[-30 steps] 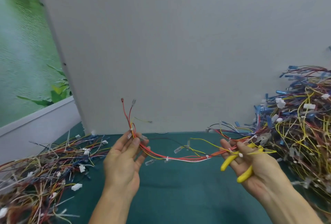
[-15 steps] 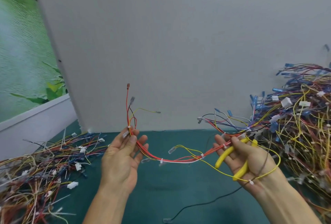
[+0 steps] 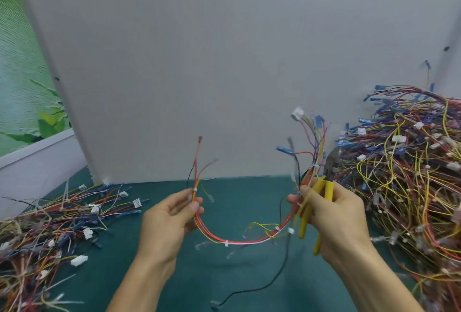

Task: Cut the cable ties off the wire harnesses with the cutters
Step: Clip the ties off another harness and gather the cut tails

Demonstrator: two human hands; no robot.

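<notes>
A wire harness (image 3: 239,240) of red, yellow and white wires sags in a curve between my hands above the green mat. White cable ties (image 3: 226,243) band it along its length, and one tie sits just above my left fingers. My left hand (image 3: 172,214) pinches the harness's left end, whose loose leads stand upward. My right hand (image 3: 334,214) grips the yellow-handled cutters (image 3: 316,209) together with the harness's right end. The cutters' dark jaws point up beside the fanned leads and a white connector (image 3: 297,113).
A large tangled pile of harnesses (image 3: 404,174) fills the right side of the green mat (image 3: 199,284). A flatter pile of wires (image 3: 47,229) lies at the left. A grey panel (image 3: 199,62) stands behind. A loose black wire (image 3: 262,284) hangs down over the mat.
Both hands have lifted the harness clear of the right pile. The right end now stands upright with its connector in the air. The cutters' jaws have turned up.
</notes>
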